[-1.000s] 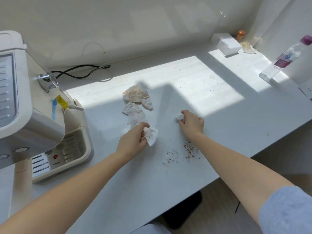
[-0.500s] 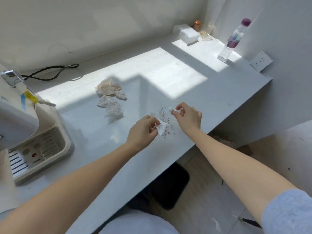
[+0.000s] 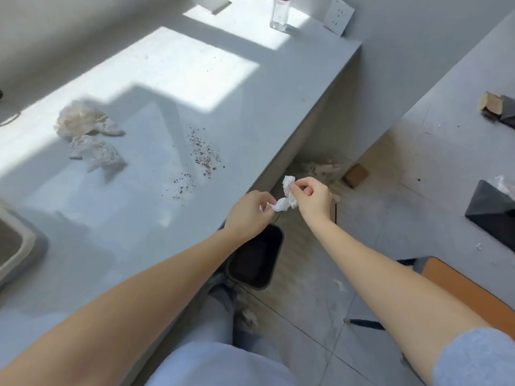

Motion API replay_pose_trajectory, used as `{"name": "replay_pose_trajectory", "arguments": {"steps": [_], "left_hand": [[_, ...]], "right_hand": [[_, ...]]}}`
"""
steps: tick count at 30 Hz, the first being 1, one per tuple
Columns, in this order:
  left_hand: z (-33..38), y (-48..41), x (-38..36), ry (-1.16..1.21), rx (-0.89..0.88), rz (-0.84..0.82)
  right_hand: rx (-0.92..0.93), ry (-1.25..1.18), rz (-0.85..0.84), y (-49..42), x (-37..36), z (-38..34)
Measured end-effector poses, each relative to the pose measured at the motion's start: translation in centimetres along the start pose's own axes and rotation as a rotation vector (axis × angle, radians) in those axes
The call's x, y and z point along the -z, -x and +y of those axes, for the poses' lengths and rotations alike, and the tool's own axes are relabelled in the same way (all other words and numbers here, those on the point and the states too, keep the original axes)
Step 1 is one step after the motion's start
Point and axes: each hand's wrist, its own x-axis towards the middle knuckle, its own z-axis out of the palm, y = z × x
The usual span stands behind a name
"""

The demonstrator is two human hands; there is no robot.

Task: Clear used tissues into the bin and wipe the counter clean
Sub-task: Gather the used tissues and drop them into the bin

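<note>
You are holding one small crumpled tissue [image 3: 287, 197] between both hands, just past the front edge of the tabletop [image 3: 278, 87]. Your left hand [image 3: 249, 213] is pinching its lower end with thumb and fingers closed on it, and your right hand [image 3: 313, 197] is pinching the upper part the same way. The black bin [image 3: 255, 259] is sitting on the floor below, partly under the tabletop edge and nearer your left forearm than the tissue is.

From this angle the tissue seems to be hanging a little to the right of the bin's opening, though it is hard to judge that from above. If you are letting go here, a scrap this light could be drifting as it falls and landing on the floor beside the bin, among the litter already lying there. Bringing both hands over the opening first would be lowering that risk.

Two bigger stained tissues [image 3: 89, 135] are lying well back on the tabletop to the left, and dark crumbs [image 3: 204, 153] are scattered between them and your hands, close to the edge. When wiping comes, a stroke towards the edge could be pushing the crumbs onto the floor, not into the bin.
</note>
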Motion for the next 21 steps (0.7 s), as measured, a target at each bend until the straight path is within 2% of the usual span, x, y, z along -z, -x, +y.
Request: {"name": "replay_pose_trajectory", "arguments": {"steps": [6, 9, 12, 15, 21], "left_hand": [[-3.4, 1.0, -5.0, 0.144, 0.299, -0.147], [-6.6, 1.0, -7.1, 0.243, 0.473, -0.136], [-10.1, 1.2, -9.5, 0.308, 0.612, -0.152], [-12.4, 0.9, -11.6, 0.327, 0.674, -0.148], [-15.7, -1.0, -14.8, 0.290, 0.664, -0.180]], "right_hand": [[-0.289, -0.039, -0.019, 4.2, -1.1, 7.8], [-0.433, -0.068, -0.026, 5.3, -3.0, 10.8], [-0.494, -0.094, -0.037, 6.4, -5.3, 13.3], [-0.532, -0.095, -0.056, 6.5, -7.1, 15.3], [-0.552, -0.039, -0.091, 5.0, -10.6, 19.0]]}}
